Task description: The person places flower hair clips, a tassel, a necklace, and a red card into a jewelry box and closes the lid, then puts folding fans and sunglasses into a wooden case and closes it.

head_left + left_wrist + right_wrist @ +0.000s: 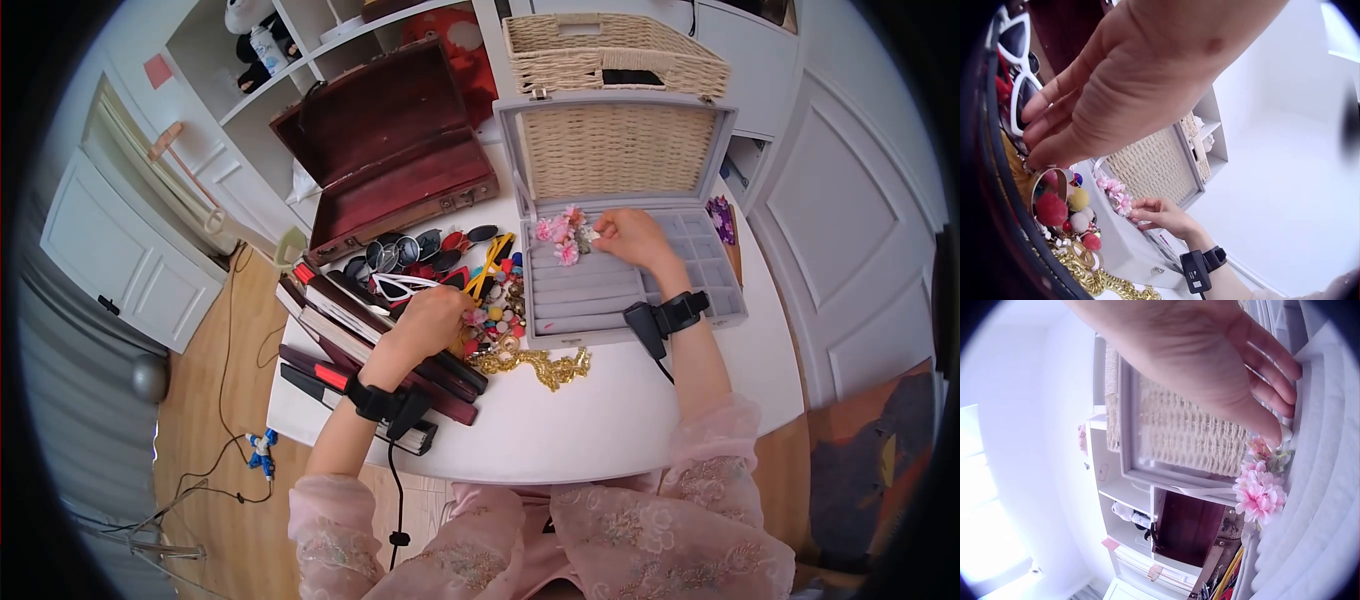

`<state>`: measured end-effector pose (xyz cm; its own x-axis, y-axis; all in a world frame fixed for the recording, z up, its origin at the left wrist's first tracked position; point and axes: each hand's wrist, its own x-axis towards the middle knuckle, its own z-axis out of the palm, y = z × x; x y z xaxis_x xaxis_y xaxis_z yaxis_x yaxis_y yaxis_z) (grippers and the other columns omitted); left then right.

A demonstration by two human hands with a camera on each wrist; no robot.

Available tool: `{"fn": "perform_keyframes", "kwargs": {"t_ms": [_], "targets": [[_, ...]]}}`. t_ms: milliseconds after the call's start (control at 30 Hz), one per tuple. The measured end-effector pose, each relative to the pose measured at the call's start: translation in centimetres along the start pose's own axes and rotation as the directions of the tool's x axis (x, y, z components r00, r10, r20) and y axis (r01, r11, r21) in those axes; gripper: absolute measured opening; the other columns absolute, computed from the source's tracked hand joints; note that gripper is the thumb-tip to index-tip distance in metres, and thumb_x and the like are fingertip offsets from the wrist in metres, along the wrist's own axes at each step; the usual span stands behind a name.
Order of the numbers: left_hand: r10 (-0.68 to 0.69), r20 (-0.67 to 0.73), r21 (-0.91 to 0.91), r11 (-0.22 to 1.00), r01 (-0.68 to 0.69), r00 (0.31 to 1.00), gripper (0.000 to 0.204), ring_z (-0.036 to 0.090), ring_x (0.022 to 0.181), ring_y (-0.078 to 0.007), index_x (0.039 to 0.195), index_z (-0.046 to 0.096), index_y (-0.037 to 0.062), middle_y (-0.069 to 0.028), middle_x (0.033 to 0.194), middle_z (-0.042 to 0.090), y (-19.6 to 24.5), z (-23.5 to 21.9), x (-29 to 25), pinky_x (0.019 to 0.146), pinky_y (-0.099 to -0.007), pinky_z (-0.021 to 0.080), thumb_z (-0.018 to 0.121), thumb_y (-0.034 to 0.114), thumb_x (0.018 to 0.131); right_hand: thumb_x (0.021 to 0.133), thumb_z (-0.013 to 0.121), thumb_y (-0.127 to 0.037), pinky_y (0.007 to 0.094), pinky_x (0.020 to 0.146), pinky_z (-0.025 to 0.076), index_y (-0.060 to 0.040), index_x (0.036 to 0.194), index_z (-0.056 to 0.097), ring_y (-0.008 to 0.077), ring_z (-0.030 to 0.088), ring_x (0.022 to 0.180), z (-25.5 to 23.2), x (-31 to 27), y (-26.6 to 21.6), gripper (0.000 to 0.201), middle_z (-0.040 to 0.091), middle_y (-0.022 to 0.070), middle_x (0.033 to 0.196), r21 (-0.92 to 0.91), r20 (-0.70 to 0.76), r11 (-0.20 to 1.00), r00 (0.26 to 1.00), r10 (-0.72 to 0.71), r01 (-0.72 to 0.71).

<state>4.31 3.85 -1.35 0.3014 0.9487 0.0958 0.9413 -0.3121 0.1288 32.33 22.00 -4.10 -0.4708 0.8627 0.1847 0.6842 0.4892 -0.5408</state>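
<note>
The right hand [637, 238] pinches pink flowers [567, 222] at the padded rolls [580, 291] of the grey box [640, 328]; the left hand [425, 325] hovers at the trinkets [496, 327] (whether its fingers grip anything, I can't tell).

One pink flower cluster [1260, 494], one grey box [600, 335], one suitcase [385, 115], one wicker basket [555, 70], two wristbands [687, 311]

The flowers [1260, 495] look like cloth (matt), the chain [545, 368] glossy metal.

Pink clustered flowers [566, 233] are positioned over the grey, rectangular, fabric-lined box [590, 290], backed by a beige woven-wicker basket [550, 65] and flanked left by a dark-red, rectangular suitcase [380, 125].
</note>
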Motion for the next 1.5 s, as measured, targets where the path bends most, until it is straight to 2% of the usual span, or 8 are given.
{"fn": "perform_keyframes", "kwargs": {"t_ms": [100, 333, 467, 567, 700, 933, 1033, 1500], "targets": [[0.012, 0.089, 0.044, 0.999, -0.016, 0.996, 0.017, 0.061, 0.078, -0.0317, 0.085, 0.067, 0.0020, -0.0159, 0.082, 0.065, 0.0, -0.4, 0.5, 0.072, -0.0388, 0.049, 0.059, 0.004, 0.070, 0.067, 0.072, -0.025, 0.0342, 0.074, 0.049, -0.0081, 0.090, 0.067, 0.0230, 0.064, 0.083, -0.4, -0.1, -0.6, 0.028, 0.068, 0.0068, 0.082, -0.014, 0.015, 1.000, 1.000, 0.009, -0.009], [-0.072, -0.158, -0.289, 0.957, 0.024, 0.985, 0.009, 0.066, 0.071, -0.0212, 0.083, 0.063, -0.0023, -0.0129, 0.072, 0.064, 1.9, -5.1, 1.5, 0.067, -0.0293, 0.051, 0.059, -0.001, 0.075, 0.068, 0.072, -0.025, 0.0344, 0.074, 0.049, -0.0082, 0.090, 0.067, 0.0234, 0.064, 0.084, -0.6, -0.1, -0.7, 0.028, 0.068, 0.0067, 0.083, -0.031, 0.044, 0.999, 0.999, 0.011, -0.009], [-0.203, -0.172, -0.594, 0.802, 0.063, 0.964, 0.009, 0.063, 0.074, -0.0102, 0.086, 0.060, -0.0052, -0.0057, 0.076, 0.063, 3.6, -6.8, 3.0, 0.066, -0.0238, 0.051, 0.060, 0.004, 0.083, 0.069, 0.072, -0.024, 0.0344, 0.074, 0.049, -0.0094, 0.090, 0.067, 0.0228, 0.064, 0.084, -1.1, -0.4, -1.3, 0.027, 0.068, 0.0065, 0.083, -0.040, 0.046, 0.999, 0.998, 0.035, -0.033], [-0.266, -0.162, -0.888, 0.458, -0.023, 0.950, 0.013, 0.064, 0.070, -0.0104, 0.085, 0.061, -0.0046, -0.0059, 0.078, 0.065, 5.0, -7.1, 4.5, 0.063, -0.0235, 0.051, 0.062, 0.008, 0.082, 0.069, 0.071, -0.024, 0.0345, 0.074, 0.049, -0.0103, 0.090, 0.067, 0.0225, 0.064, 0.083, -1.2, -0.5, -1.4, 0.025, 0.068, 0.0065, 0.083, -0.039, -0.007, 0.998, 0.999, 0.041, -0.041], [-0.243, -0.186, -0.907, 0.414, -0.071, 0.952, 0.012, 0.064, 0.069, -0.0110, 0.084, 0.062, -0.0039, -0.0061, 0.074, 0.066, 5.6, -6.6, 6.5, 0.061, -0.0226, 0.050, 0.061, 0.008, 0.081, 0.073, 0.069, -0.020, 0.0317, 0.070, 0.050, -0.0064, 0.089, 0.066, 0.0208, 0.065, 0.075, -2.9, -0.9, -3.1, 0.021, 0.068, 0.0083, 0.080, 0.022, -0.132, 0.999, 0.991, -0.030, 0.033], [-0.323, -0.425, -0.621, 0.783, -0.013, 0.846, 0.011, 0.065, 0.063, -0.0186, 0.075, 0.062, -0.0037, -0.0131, 0.066, 0.065, 6.7, -5.0, 9.4, 0.061, -0.0290, 0.050, 0.064, 0.007, 0.073, 0.084, 0.064, -0.015, 0.0228, 0.065, 0.049, 0.0006, 0.090, 0.064, 0.0096, 0.061, 0.071, -4.6, -1.0, -5.2, 0.017, 0.067, 0.0064, 0.081, 0.528, -0.095, 0.845, 0.995, -0.041, 0.085], [-0.327, -0.410, -0.622, 0.783, 0.001, 0.851, 0.011, 0.065, 0.062, -0.0237, 0.074, 0.062, -0.0033, -0.0158, 0.067, 0.064, 6.7, -3.3, 9.9, 0.062, -0.0319, 0.050, 0.065, 0.007, 0.071, 0.086, 0.064, -0.017, 0.0219, 0.064, 0.049, 0.0005, 0.092, 0.063, 0.0086, 0.061, 0.073, -5.0, -1.3, -6.1, 0.019, 0.065, 0.0045, 0.081, 0.683, -0.019, 0.727, 0.997, -0.069, 0.064], [-0.245, -0.411, -0.600, 0.798, -0.059, 0.878, 0.011, 0.066, 0.067, -0.0202, 0.075, 0.061, -0.0049, -0.0141, 0.069, 0.065, 7.1, -3.4, 10.8, 0.064, -0.0300, 0.053, 0.065, 0.006, 0.073, 0.079, 0.068, -0.015, 0.0241, 0.062, 0.049, 0.0024, 0.085, 0.066, 0.0094, 0.061, 0.068, -3.2, -0.8, -6.4, 0.019, 0.066, 0.0063, 0.073, 0.589, -0.154, 0.787, 0.982, -0.110, 0.181]]}}
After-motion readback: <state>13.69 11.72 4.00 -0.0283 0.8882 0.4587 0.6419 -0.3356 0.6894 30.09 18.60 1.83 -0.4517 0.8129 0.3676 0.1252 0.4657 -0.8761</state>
